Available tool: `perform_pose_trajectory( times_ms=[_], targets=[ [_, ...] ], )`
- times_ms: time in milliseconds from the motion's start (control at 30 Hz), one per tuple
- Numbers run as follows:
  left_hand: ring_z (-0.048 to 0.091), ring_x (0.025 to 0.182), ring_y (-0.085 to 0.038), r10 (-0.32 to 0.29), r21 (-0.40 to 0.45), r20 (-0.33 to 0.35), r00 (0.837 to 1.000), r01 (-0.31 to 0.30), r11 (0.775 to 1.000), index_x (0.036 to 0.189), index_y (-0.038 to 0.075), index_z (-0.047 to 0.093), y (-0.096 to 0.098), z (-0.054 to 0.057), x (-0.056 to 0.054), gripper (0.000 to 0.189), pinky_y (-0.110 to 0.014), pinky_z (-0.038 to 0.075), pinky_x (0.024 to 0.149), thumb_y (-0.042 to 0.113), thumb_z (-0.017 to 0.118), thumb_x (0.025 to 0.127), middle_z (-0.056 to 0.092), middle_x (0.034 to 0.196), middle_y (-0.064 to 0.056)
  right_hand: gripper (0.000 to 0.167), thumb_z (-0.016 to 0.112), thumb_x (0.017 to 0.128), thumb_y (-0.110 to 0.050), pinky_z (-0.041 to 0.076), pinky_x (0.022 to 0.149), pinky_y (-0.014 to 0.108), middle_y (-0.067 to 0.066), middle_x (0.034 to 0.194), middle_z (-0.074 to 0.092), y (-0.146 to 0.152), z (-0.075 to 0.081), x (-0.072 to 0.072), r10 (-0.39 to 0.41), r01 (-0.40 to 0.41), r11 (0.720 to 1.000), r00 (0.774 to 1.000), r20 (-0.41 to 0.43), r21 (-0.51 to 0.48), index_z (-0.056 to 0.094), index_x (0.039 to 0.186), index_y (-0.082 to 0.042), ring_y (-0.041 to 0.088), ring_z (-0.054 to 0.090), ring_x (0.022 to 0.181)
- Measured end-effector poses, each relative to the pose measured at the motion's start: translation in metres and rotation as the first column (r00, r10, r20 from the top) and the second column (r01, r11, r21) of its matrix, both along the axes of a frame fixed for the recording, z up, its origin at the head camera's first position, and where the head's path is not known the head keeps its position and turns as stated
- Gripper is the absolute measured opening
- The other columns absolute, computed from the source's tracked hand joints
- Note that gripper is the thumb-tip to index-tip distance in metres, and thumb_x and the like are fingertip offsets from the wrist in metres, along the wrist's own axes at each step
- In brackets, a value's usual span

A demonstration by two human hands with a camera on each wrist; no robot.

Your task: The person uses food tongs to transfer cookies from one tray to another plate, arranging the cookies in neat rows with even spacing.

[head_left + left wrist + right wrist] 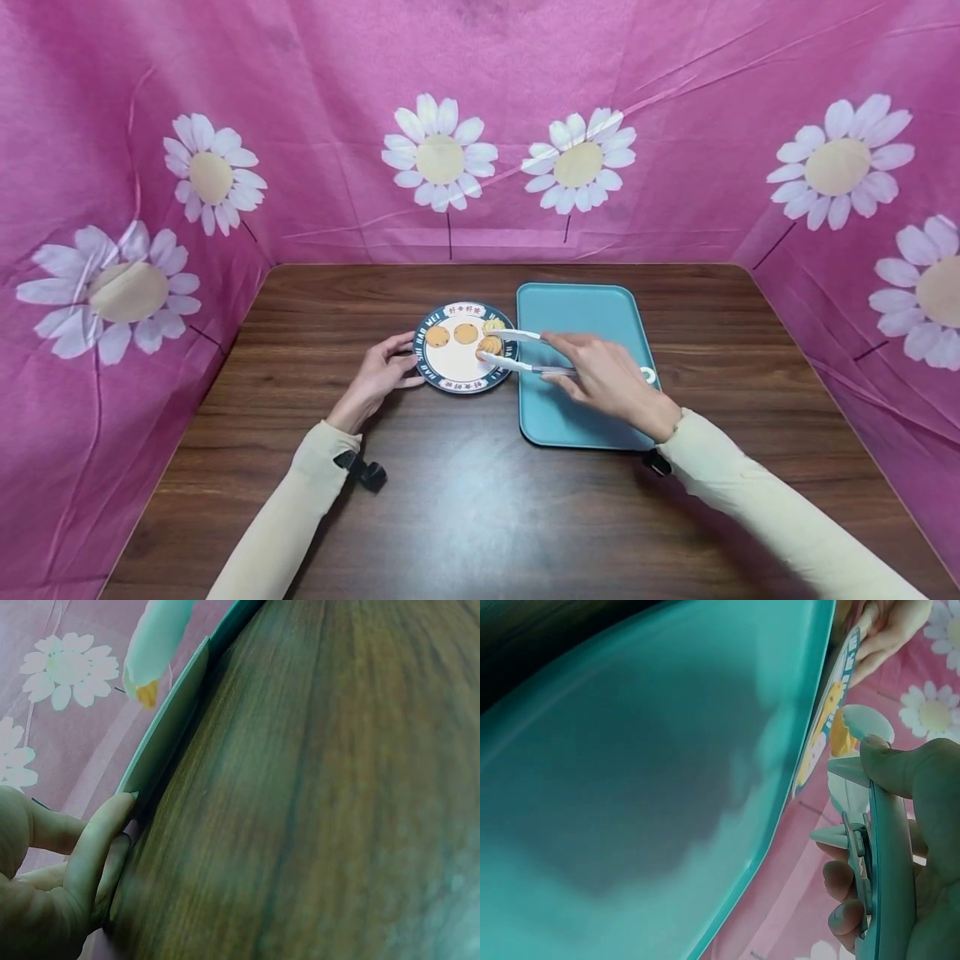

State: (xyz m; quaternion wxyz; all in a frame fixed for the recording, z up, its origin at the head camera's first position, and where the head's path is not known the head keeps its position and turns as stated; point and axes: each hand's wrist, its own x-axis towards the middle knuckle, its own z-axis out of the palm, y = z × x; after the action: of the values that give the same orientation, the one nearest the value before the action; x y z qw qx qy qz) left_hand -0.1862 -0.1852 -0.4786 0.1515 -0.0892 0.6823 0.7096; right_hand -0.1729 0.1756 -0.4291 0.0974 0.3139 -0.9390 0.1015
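A round plate [457, 367] with a dark blue lettered rim stands on the table. On it lie two flat round cookies [466, 333] and, at its right side, two swirled cookies [492, 326]. My left hand [378, 375] holds the plate's left edge, fingers and thumb at the rim. My right hand [607, 379] grips white tongs [510, 363] over the teal tray [577, 421]. The tongs' tips reach across the plate's right rim, one on each side of the nearer swirled cookie [844, 735]. Whether they touch it firmly I cannot tell.
Right of the plate lies the teal tray, its raised edge close to the plate's rim. A white ring-like part [647, 375] shows behind the right hand. The brown wooden table [450, 500] ends against a pink flowered cloth [322, 125] at the back and sides.
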Motion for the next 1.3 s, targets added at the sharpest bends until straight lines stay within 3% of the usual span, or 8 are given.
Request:
perform_pose_trajectory(
  times_ms=[400, 767, 1300],
  targets=[
    [0.064, 0.108, -0.016, -0.006, -0.007, -0.003, 1.0, 0.006, 1.0, 0.16, 0.003, 0.038, -0.004, -0.002, 0.001, 0.058, -0.028, 0.07, 0.088, -0.008, 0.048, 0.104, 0.04, 0.152, -0.025, 0.06, 0.076, 0.094, -0.039, 0.068, 0.057, 0.043, 0.01, 0.134, 0.072, -0.036, 0.005, 0.001, 0.096, -0.095, 0.992, 0.995, -0.001, 0.08, 0.061, 0.146, -0.012, 0.031, 0.072, 0.114],
    [0.064, 0.104, -0.013, -0.007, 0.019, -0.021, 1.0, 0.008, 1.0, 0.159, 0.0, 0.038, -0.003, -0.003, 0.001, 0.057, -0.028, 0.07, 0.088, -0.009, 0.048, 0.104, 0.039, 0.151, -0.026, 0.061, 0.074, 0.096, -0.045, 0.068, 0.061, 0.045, 0.008, 0.129, 0.073, -0.054, 0.005, -0.007, 0.116, -0.115, 0.987, 0.993, 0.001, 0.113, 0.062, 0.144, -0.01, 0.028, 0.073, 0.107],
    [0.064, 0.103, -0.013, -0.014, 0.012, -0.021, 1.0, 0.014, 1.0, 0.159, 0.001, 0.038, -0.001, -0.002, -0.001, 0.057, -0.028, 0.07, 0.087, -0.009, 0.048, 0.104, 0.041, 0.15, -0.025, 0.06, 0.075, 0.096, -0.042, 0.068, 0.059, 0.044, 0.009, 0.128, 0.074, -0.055, 0.011, -0.01, 0.106, -0.108, 0.985, 0.994, 0.021, 0.138, 0.061, 0.144, -0.009, 0.03, 0.073, 0.104]
  ],
)
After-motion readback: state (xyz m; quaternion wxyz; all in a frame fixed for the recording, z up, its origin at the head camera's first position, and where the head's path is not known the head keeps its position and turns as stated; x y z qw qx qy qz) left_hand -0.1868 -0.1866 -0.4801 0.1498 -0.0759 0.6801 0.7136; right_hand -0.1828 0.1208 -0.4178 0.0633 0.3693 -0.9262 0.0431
